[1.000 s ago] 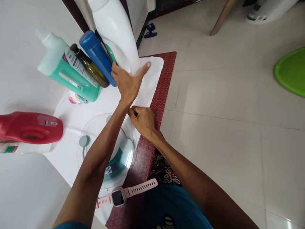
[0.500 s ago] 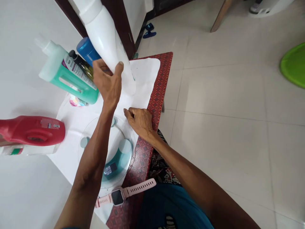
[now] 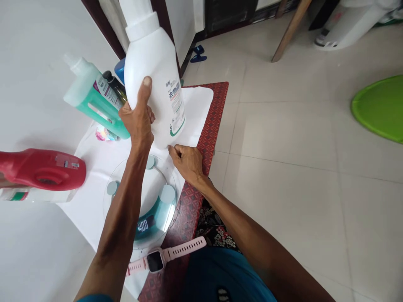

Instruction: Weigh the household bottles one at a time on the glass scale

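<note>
My left hand (image 3: 138, 119) is closed around the side of a white laundry detergent bottle (image 3: 157, 63), which has printed text and a green band near its base. The bottle stands slightly tilted over the far part of the white cloth. Just below its base, my right hand (image 3: 188, 163) rests curled in a loose fist at the table edge, with nothing visible in it. Under my left forearm lies a round glass scale (image 3: 160, 209) with a lit display, partly hidden by the arm. A pink smartwatch (image 3: 155, 261) lies in front of the scale.
A green liquid bottle (image 3: 94, 100), a dark pump-like bottle (image 3: 115, 86) and a blue-capped container (image 3: 120, 69) stand behind the left hand. A red bottle (image 3: 47, 170) is at the left by the wall. The red patterned table (image 3: 217, 113) ends at the right, above tiled floor.
My left hand has turned the detergent bottle so its printed label faces me, and the bottle has shifted right and lower. My right hand has moved slightly right.
</note>
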Demonstrator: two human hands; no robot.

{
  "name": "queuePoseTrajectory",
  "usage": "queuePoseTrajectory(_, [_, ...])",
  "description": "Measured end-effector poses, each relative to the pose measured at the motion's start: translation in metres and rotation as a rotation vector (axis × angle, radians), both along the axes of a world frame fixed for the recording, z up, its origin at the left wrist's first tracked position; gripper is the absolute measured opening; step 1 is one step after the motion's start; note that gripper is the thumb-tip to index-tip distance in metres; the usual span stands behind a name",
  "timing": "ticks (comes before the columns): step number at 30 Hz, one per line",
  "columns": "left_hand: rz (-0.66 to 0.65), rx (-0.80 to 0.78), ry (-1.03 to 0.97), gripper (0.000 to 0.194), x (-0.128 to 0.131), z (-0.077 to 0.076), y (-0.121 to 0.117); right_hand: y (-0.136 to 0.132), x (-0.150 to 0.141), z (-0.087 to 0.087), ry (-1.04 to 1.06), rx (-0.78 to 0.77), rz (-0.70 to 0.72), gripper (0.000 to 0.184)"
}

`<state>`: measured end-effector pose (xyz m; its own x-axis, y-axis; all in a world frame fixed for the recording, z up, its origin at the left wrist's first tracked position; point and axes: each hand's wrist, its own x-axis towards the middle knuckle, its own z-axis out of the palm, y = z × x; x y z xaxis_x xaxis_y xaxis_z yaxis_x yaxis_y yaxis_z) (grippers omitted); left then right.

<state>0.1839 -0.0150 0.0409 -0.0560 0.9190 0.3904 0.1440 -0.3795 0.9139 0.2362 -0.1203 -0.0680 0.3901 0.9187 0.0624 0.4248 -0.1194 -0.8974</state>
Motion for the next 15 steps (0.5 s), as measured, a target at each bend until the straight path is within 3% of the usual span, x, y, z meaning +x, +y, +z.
queuePoseTrajectory(7, [0.06,0.102,-0.007,0.073,-0.035,0.033,-0.031,0.0,-0.003,-0.001,0.013,0.028,-0.023,0.052])
queuePoseTrajectory(11, [0.1,0.197,-0.054,0.069,-0.083,0.057,-0.063,0.002,-0.005,-0.004,0.018,0.048,-0.052,0.051])
queuePoseTrajectory(15, [0.227,0.161,-0.027,0.062,-0.143,0.061,-0.103,0.004,-0.006,-0.008,0.003,0.078,-0.059,0.051])
